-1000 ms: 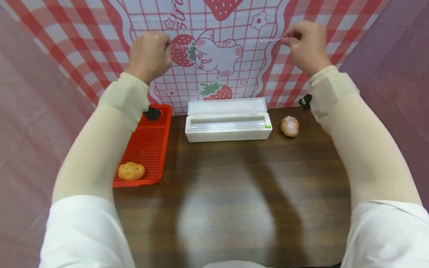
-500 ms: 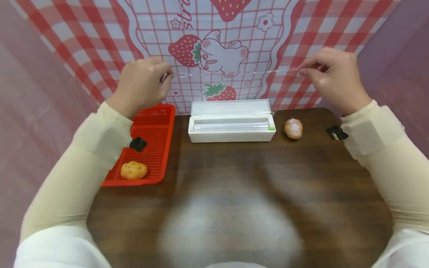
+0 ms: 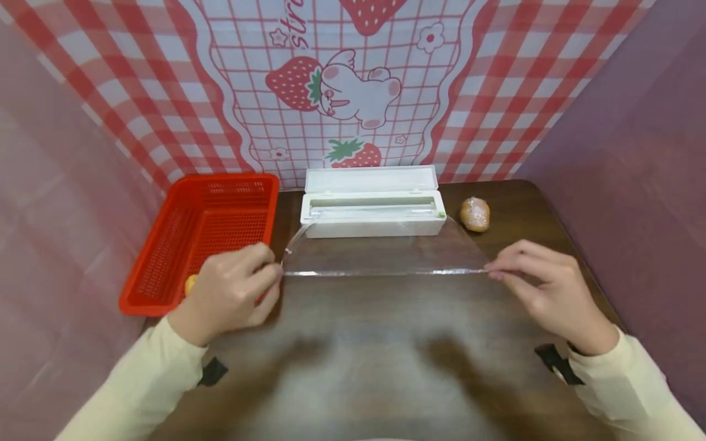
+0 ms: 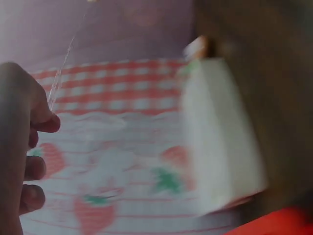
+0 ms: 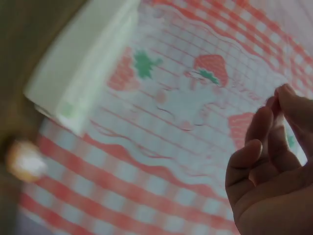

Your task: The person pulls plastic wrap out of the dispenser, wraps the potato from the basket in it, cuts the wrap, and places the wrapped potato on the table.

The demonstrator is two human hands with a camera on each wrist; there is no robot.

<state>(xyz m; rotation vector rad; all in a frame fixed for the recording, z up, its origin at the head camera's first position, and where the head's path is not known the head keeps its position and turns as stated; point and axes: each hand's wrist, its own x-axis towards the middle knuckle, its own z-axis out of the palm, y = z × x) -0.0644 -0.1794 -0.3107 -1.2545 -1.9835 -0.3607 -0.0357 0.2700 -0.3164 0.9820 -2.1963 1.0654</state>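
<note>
A clear sheet of plastic wrap stretches from the white dispenser box toward me, its front edge pulled taut. At the left corner, my left hand pinches the wrap between thumb and fingers. The right corner is pinched by my right hand. Both hands are above the table, nearer to me than the box. The box lid stands up at the back, and a roll lies inside. In the right wrist view, the right thumb and forefinger meet at their tips.
Right of the box sits a wrapped potato. A red basket stands at the left, with a yellow potato mostly hidden behind my left hand. A strawberry-patterned cloth hangs behind the brown table.
Both hands have come down and toward me from high in front of the cloth, keeping hold of the plastic wrap. Its sheet now spreads over the table in front of the box.
</note>
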